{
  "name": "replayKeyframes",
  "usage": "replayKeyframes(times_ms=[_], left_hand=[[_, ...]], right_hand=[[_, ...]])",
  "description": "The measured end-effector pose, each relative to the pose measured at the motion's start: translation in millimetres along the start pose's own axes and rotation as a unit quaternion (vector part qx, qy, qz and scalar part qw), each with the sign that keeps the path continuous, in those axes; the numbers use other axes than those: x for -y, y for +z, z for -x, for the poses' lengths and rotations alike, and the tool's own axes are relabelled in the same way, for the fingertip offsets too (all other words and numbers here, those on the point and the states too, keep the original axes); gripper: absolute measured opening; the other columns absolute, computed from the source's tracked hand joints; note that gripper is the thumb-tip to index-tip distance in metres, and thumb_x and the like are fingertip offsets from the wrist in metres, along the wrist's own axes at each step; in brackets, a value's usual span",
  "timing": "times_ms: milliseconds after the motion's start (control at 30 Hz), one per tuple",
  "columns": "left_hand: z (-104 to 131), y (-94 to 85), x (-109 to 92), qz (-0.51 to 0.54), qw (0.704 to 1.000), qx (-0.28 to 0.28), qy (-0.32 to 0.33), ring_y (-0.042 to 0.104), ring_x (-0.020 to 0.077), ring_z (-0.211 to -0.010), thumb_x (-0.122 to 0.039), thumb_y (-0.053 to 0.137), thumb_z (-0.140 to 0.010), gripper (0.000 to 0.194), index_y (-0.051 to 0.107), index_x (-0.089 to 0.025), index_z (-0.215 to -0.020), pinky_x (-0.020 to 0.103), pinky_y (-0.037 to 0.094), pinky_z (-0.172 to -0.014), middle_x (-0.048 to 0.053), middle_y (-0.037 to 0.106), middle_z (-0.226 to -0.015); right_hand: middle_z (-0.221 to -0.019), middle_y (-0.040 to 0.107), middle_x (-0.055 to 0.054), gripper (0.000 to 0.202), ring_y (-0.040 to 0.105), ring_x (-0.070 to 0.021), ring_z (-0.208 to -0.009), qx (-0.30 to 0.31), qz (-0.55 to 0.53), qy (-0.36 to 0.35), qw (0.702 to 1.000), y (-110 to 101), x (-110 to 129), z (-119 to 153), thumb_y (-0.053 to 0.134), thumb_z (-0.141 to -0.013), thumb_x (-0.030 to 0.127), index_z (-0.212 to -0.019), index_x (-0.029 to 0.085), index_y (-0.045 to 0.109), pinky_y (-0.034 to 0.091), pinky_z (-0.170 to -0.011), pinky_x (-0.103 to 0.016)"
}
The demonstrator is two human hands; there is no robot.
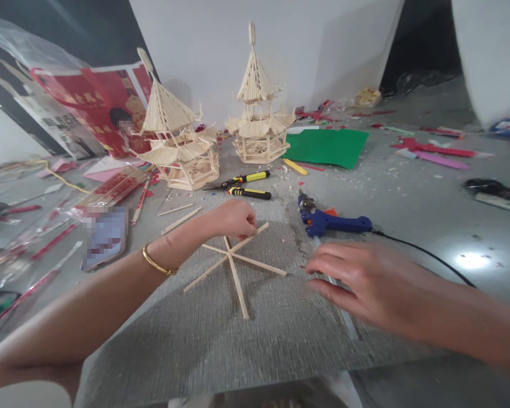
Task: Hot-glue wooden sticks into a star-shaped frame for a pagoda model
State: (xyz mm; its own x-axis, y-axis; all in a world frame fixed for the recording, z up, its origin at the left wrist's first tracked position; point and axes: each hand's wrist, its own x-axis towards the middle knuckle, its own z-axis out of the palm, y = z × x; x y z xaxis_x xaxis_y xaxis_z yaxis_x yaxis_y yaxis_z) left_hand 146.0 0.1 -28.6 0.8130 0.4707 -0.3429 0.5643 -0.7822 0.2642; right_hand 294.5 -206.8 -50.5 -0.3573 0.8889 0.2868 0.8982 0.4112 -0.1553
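A six-armed star of thin wooden sticks lies flat on the grey board. My left hand, with a gold bangle at the wrist, is closed at the star's far side, its fingertips pinching one arm; the fingers partly hide that spot. To the right, my right hand hovers with fingers stretched out, slightly blurred and holding nothing. Just beyond it lies a blue glue gun, its nozzle pointing away and a glue stick trailing from it under the hand. Loose sticks lie left of the star.
Two wooden stick pagodas stand at the back. Yellow-black pliers lie before them, and green sheet beside them. A phone, packaged sticks and red bags fill the left. The gun's black cord runs right.
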Motion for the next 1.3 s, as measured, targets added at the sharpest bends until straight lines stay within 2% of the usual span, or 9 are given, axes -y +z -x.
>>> replayKeyframes(times_ms=[667,1100,1300], left_hand=[[3.3,-1.6,-3.1,0.003,1.0,0.006,0.021,0.054,0.0108,-0.054,-0.022,0.055,-0.067,0.014,0.067,-0.014,-0.066,0.022,0.034,-0.054,0.0,0.062,-0.054],[3.4,-0.2,-3.1,0.001,1.0,0.01,0.003,0.056,0.0117,-0.056,-0.023,0.056,-0.067,0.016,0.068,-0.014,-0.07,0.023,0.038,-0.056,0.001,0.064,-0.058],[4.8,-0.2,-5.3,0.035,0.999,0.025,-0.01,0.057,0.0113,-0.051,-0.021,0.053,-0.066,0.014,0.066,-0.015,-0.068,0.022,0.041,-0.054,0.0,0.062,-0.053]], right_hand=[[-0.074,0.06,-0.003,0.015,0.058,-0.0156,-0.064,-0.001,-0.005,0.008,1.0,0.9,-0.9,3.0,0.049,-0.088,0.022,-0.085,0.017,0.062,0.039,-0.057,-0.027],[-0.074,0.059,-0.003,0.015,0.059,-0.0167,-0.064,-0.003,-0.011,0.011,1.0,2.5,-1.2,4.0,0.049,-0.088,0.024,-0.084,0.017,0.062,0.039,-0.056,-0.029],[-0.073,0.059,-0.003,0.016,0.058,-0.016,-0.063,-0.004,-0.015,0.013,1.0,3.1,-1.6,4.2,0.049,-0.089,0.023,-0.083,0.017,0.062,0.038,-0.057,-0.028]])
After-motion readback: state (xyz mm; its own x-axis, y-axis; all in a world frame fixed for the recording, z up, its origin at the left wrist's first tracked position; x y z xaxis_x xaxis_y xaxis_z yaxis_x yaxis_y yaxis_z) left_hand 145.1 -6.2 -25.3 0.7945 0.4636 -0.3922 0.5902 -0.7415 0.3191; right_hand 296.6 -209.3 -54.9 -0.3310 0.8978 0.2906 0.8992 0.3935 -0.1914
